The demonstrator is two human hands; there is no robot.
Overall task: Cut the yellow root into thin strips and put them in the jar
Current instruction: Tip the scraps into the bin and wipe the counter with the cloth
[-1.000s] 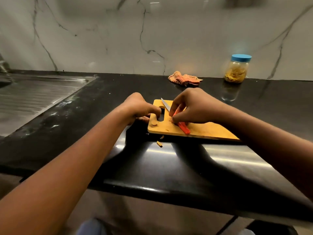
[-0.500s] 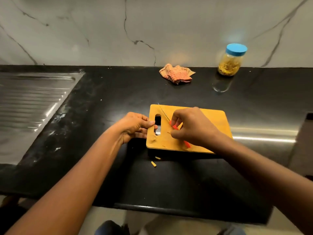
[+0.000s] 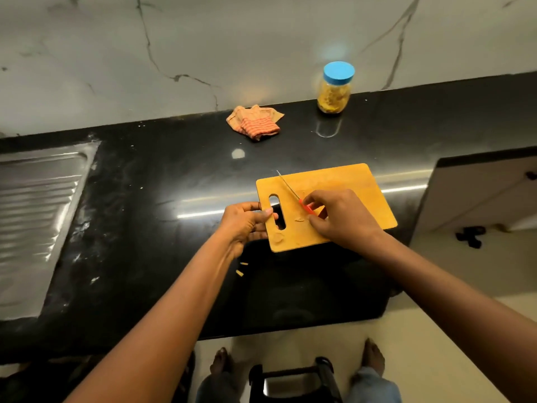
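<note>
Standing at the black counter (image 3: pixel 162 228), we see it run from the steel drainboard (image 3: pixel 37 216) on the left to its right end, with the marble wall (image 3: pixel 203 53) behind. On the counter's right part lies the wooden cutting board (image 3: pixel 348 181), slightly turned. Our left hand (image 3: pixel 247 221) grips the board's left edge, thumb on top beside the handle slot. Our right hand (image 3: pixel 340 216) is over the board, fingers curled around the red handle of a small knife (image 3: pixel 293 193), whose thin blade points far and left. Far off by the wall stands the jar (image 3: pixel 334 91), blue lid on, yellow strips inside. Left of it lies a crumpled orange cloth (image 3: pixel 255 123). Pale root pieces (image 3: pixel 299 219) sit on the board by our right fingertips, and two small yellow bits (image 3: pixel 241 269) lie on the counter near our left wrist.
</note>
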